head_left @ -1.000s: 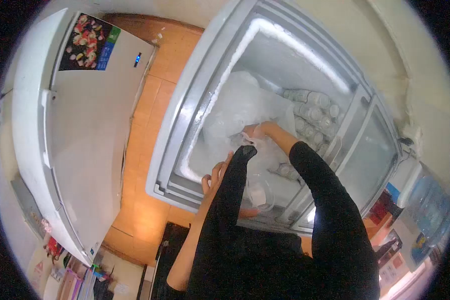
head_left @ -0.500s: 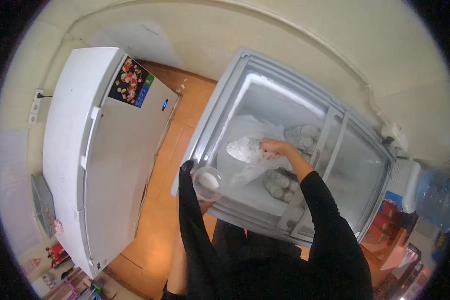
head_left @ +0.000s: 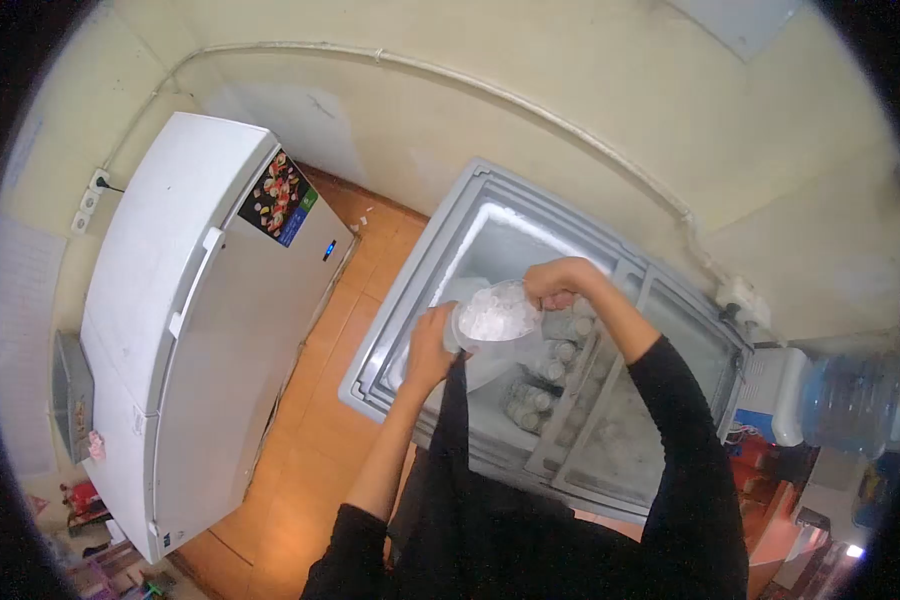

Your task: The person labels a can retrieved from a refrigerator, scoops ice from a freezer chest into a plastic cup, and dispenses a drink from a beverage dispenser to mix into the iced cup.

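Observation:
My right hand [head_left: 560, 284] is closed around the near end of a scoop heaped with ice [head_left: 498, 312], held above the open chest freezer [head_left: 395, 345]. From the other side, my left hand [head_left: 432, 348] grips a clear plastic cup [head_left: 457, 330], its rim close against the scoop. Most of the cup is hidden behind the scoop and fingers, so its contents do not show. Below them in the freezer, several frosty bottles [head_left: 530, 405] lie beside a pale plastic bag [head_left: 485, 370]. A black cloth end [head_left: 454, 410] hangs beside my left wrist.
A sliding glass lid [head_left: 620, 430] covers the freezer's right part. To the left stands a tall white refrigerator [head_left: 220, 370], with orange floor tiles [head_left: 320, 400] between. A water dispenser with a blue bottle [head_left: 850, 400] is at the right. A pipe [head_left: 530, 95] runs along the wall.
My left hand has brought the cup up and right, over the freezer to the scoop. The scoop of ice has been lifted from the bag, and the head view has shifted.

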### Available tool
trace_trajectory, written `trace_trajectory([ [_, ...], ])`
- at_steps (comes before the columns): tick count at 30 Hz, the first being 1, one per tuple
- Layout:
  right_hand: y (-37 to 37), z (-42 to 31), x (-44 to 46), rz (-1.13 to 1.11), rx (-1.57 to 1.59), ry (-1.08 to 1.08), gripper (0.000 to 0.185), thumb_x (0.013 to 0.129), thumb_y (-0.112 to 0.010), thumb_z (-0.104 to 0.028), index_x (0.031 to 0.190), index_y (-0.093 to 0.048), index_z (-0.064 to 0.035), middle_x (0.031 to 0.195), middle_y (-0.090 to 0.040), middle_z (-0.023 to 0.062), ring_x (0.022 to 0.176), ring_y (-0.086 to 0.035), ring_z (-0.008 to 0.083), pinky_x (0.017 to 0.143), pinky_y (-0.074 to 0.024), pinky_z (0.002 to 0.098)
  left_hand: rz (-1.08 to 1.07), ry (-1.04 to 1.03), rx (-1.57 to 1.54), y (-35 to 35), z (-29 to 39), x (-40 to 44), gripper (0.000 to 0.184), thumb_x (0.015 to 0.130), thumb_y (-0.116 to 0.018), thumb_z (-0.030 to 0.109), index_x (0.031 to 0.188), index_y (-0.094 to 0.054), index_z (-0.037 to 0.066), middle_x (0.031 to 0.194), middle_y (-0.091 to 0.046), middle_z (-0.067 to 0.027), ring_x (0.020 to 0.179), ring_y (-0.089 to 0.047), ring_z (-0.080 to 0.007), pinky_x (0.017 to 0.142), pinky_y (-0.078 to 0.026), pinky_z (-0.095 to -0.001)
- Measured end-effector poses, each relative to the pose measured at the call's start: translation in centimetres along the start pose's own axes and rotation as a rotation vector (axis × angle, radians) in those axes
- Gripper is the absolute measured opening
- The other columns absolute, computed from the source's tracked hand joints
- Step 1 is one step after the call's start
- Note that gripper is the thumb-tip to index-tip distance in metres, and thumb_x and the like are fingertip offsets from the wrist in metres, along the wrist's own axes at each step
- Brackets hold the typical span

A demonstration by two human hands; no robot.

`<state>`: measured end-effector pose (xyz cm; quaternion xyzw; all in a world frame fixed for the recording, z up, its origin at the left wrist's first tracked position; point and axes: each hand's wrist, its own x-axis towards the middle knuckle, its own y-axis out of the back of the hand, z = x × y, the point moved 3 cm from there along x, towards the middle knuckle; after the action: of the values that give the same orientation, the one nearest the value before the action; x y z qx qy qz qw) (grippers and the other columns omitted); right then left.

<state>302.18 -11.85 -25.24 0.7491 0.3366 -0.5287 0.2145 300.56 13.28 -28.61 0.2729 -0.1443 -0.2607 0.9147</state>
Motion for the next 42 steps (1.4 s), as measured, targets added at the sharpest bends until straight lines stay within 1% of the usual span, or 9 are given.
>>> trace_trajectory([
  [3, 0.3, -1.1, 4.0, 0.130, -0.431, -0.054, 0.013, 0.071, -0.056, -0.012, 0.059, -0.056, -0.0060, 0.049, -0.050, 0.0075, 0.041, -0.044, 0.0230, 0.037, -0.0332, 0.0391, 0.043, -0.033, -0.140, -4.8, -1.8, 0.0, 0.078, 0.055, -0.086, 0.019, 0.123, -0.051, 0.006, 0.118, -0.058, -0.0185, 0.112, -0.053, -0.0390, 0.094, -0.044, -0.0443],
  [7, -5.4, -6.5, 2.6, 0.368, -0.612, -0.024, 0.019, 0.065, -0.069, -0.022, 0.080, -0.072, -0.0114, 0.090, -0.071, 0.0137, 0.076, -0.065, 0.0291, 0.060, -0.0514, 0.0433, -0.061, 0.163, -0.340, -6.4, -1.4, 0.2, 0.079, 0.054, -0.088, 0.021, 0.122, -0.050, 0.009, 0.117, -0.060, -0.0155, 0.111, -0.058, -0.0324, 0.094, -0.047, -0.0402],
  [12, -9.7, -8.5, -6.1, 0.881, -0.482, -0.023, 0.048, 0.078, -0.062, -0.019, 0.119, -0.054, 0.0045, 0.097, -0.067, 0.0241, 0.090, -0.067, 0.0376, 0.073, -0.0545, 0.0461, 0.006, 0.169, -0.342, -7.0, -4.0, -0.9, 0.078, 0.055, -0.089, 0.022, 0.122, -0.051, 0.008, 0.117, -0.060, -0.0136, 0.112, -0.058, -0.0291, 0.094, -0.047, -0.0388],
  [17, -6.2, -5.5, -9.9, 0.673, -0.571, -0.014, 0.057, 0.084, -0.060, -0.044, 0.123, -0.055, -0.0026, 0.114, -0.062, 0.0241, 0.098, -0.064, 0.0372, 0.082, -0.0516, 0.0462, 0.110, 0.177, -0.318, -3.4, -3.9, -2.4, 0.078, 0.055, -0.089, 0.021, 0.122, -0.051, 0.007, 0.117, -0.060, -0.0130, 0.111, -0.058, -0.0288, 0.094, -0.047, -0.0380],
  [26, -9.9, 5.1, 19.8, 0.492, -0.288, 0.157, 0.075, 0.081, -0.048, -0.013, 0.150, -0.016, -0.0082, 0.124, -0.055, 0.0268, 0.114, -0.054, 0.0398, 0.097, -0.0427, 0.0453, 0.698, 0.149, -0.016, 8.8, -6.1, -5.6, 0.078, 0.063, -0.086, 0.013, 0.128, -0.045, 0.002, 0.125, -0.050, -0.0130, 0.116, -0.049, -0.0262, 0.100, -0.040, -0.0386],
  [32, -8.7, 3.3, 28.7, 0.973, -0.392, 0.153, 0.054, 0.084, -0.053, -0.010, 0.137, -0.042, -0.0066, 0.114, -0.058, 0.0236, 0.103, -0.060, 0.0344, 0.081, -0.0511, 0.0431, 0.856, 0.418, 0.098, 8.8, -8.9, -7.2, 0.069, 0.075, -0.080, 0.019, 0.130, -0.044, -0.001, 0.131, -0.046, -0.0151, 0.121, -0.047, -0.0283, 0.105, -0.037, -0.0409],
  [36, -10.7, 2.7, 32.6, 0.712, -0.385, -0.085, 0.034, 0.084, -0.053, -0.010, 0.117, -0.058, -0.0060, 0.108, -0.059, 0.0220, 0.100, -0.061, 0.0320, 0.076, -0.0521, 0.0419, 0.857, 0.451, 0.260, 8.5, -8.2, -6.9, 0.060, 0.080, -0.076, 0.023, 0.128, -0.047, -0.001, 0.133, -0.044, -0.0156, 0.123, -0.044, -0.0288, 0.104, -0.037, -0.0401],
  [38, -13.7, 2.9, 32.6, 1.253, -0.378, 0.159, 0.025, 0.084, -0.053, -0.013, 0.106, -0.063, -0.0062, 0.104, -0.060, 0.0210, 0.097, -0.062, 0.0330, 0.076, -0.0522, 0.0411, 0.823, 0.427, 0.258, 8.3, -8.7, -6.9, 0.059, 0.081, -0.075, 0.022, 0.127, -0.047, -0.001, 0.132, -0.044, -0.0152, 0.123, -0.044, -0.0288, 0.104, -0.037, -0.0402],
  [42, -17.0, 4.7, 33.1, 0.712, -0.357, 0.091, 0.029, 0.084, -0.055, -0.018, 0.108, -0.062, -0.0042, 0.105, -0.061, 0.0207, 0.098, -0.061, 0.0330, 0.077, -0.0521, 0.0413, 0.794, 0.385, 0.287, 8.6, -9.0, -6.7, 0.055, 0.082, -0.074, 0.019, 0.126, -0.047, -0.001, 0.130, -0.044, -0.0143, 0.121, -0.044, -0.0285, 0.103, -0.038, -0.0413],
])
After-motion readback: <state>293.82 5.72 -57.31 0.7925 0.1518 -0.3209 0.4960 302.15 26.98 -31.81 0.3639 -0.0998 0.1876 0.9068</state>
